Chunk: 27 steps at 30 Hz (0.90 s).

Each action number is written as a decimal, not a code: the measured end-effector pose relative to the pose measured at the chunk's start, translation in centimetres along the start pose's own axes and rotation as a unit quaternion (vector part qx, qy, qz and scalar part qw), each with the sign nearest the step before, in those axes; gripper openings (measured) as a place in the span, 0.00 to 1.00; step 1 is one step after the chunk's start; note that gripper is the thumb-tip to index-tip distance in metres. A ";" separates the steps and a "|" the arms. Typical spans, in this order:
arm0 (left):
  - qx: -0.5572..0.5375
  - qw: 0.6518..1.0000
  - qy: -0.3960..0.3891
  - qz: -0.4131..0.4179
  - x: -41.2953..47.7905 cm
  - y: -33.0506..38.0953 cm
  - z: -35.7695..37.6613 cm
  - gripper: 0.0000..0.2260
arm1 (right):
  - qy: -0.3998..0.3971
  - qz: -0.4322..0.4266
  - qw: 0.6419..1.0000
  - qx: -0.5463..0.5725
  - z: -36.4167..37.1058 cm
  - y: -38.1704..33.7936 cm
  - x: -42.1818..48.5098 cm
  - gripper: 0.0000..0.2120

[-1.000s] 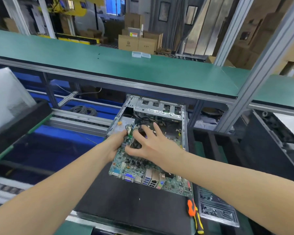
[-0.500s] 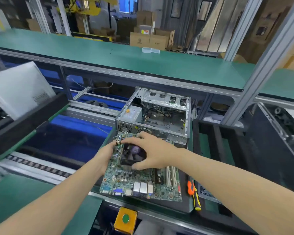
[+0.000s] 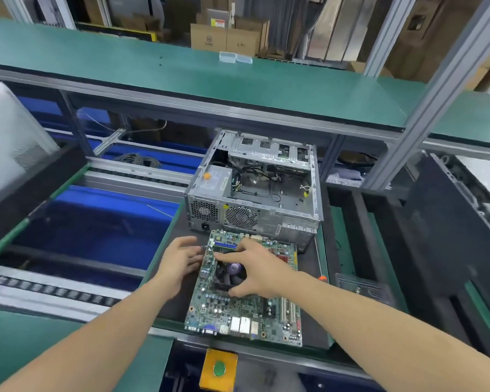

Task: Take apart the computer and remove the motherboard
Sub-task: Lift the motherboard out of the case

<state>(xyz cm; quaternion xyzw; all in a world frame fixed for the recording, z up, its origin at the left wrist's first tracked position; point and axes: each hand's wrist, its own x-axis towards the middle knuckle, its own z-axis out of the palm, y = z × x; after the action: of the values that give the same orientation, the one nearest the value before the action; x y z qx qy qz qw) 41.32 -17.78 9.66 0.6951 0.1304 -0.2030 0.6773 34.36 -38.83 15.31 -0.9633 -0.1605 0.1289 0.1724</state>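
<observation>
The right hand (image 3: 255, 270) lies over the middle of the motherboard (image 3: 238, 312); its fingers are spread and curved around the black fan (image 3: 229, 274) that sits on the board, with the thumb on the near side of the fan and the index finger on the far side, so it is grasping the fan; the left hand (image 3: 181, 261) is just beside the left edge of the motherboard, near its far corner, and its fingertips touch that edge; whether they pinch the edge or only rest against it, I cannot tell; the motherboard itself lies flat on a dark mat (image 3: 176, 306), outside the computer case (image 3: 255, 210), with its row of ports turned to the person; the case stands just behind the motherboard, on the same mat, open on top, and inside it there are loose black cables and a grey power supply (image 3: 214, 181) in the left corner; to the right of the motherboard, near its edge, lies a screwdriver (image 3: 321, 278) with an orange handle; just in front of the motherboard, below the edge of the bench, there is a yellow box with a green button (image 3: 218, 369); to the left of the motherboard are blue bins (image 3: 96, 219); far behind the motherboard, above the case, runs a long green shelf (image 3: 181, 80), and behind that shelf stand cardboard boxes (image 3: 227, 38).
</observation>
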 end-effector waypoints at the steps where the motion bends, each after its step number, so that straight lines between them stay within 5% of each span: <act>1: 0.026 0.999 -0.024 0.016 0.3 -0.1 -0.4 0.16 | -0.006 0.006 1.000 0.003 0.5 0.2 0.2 0.41; 5: 0.267 0.951 -0.125 0.090 1.1 -0.3 -0.9 0.12 | -0.031 0.032 0.999 0.003 2.4 0.7 1.1 0.42; 10: 0.444 0.863 -0.077 0.228 2.6 -0.5 -0.8 0.04 | -0.012 0.033 0.999 0.029 3.7 0.9 1.5 0.42; 15: 0.417 0.862 -0.057 0.282 3.2 -0.1 -1.6 0.04 | -0.011 0.042 0.999 0.033 3.2 1.4 1.1 0.43; 20: 0.523 0.786 -0.068 0.323 3.5 -0.4 -3.2 0.08 | -0.013 0.054 0.998 0.038 3.6 1.1 1.1 0.43; 27: 0.538 0.774 -0.161 0.292 3.3 0.1 -3.0 0.13 | -0.004 0.075 0.997 0.029 3.7 1.0 0.8 0.52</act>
<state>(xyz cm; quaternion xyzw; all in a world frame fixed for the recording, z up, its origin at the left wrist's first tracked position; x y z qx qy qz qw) 44.59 -15.07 8.21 0.9079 -0.3206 -0.1412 0.2302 34.23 -38.40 11.42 -0.9667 -0.0849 0.1498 0.1895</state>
